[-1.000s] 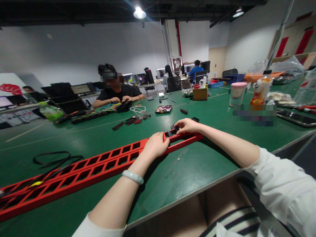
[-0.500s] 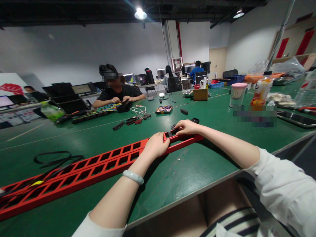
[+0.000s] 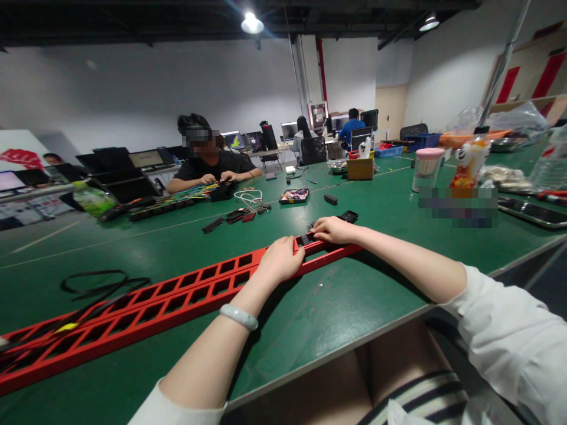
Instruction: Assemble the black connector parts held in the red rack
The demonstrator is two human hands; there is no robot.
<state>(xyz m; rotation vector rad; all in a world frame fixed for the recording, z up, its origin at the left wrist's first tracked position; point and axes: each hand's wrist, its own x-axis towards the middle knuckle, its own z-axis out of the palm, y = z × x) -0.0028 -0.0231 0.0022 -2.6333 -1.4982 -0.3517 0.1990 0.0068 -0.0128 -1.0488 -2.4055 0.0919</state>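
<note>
At the far left of the frame one black cable loop (image 3: 104, 284) lies flat on the green table (image 3: 354, 301). One long red slotted rail (image 3: 146, 307) runs from the lower left corner up toward the centre, lying flat on the table, with two rows of rectangular openings.

The left hand (image 3: 280, 260) rests on top of the rail near the middle of the frame, fingers curled down over its far edge in a loose grip, and a pale bangle (image 3: 238, 317) sits on that wrist. Just right of it, the right hand (image 3: 333, 229) lies on the rail's right end, fingers narrow and bent onto small black clips (image 3: 305, 239) seated in the rail; whether it pinches one cannot be told.

Behind, in the upper left-centre, one co-worker (image 3: 208, 162) sits at the far side with both hands on coloured wires (image 3: 195, 192). Two more people sit at monitors in the far centre. At the upper right stand one pink-lidded jar (image 3: 427, 168) and one dark phone (image 3: 531, 212).

The surface is a scuffed green mat; the room has white walls and a black ceiling with two lamps.
</note>
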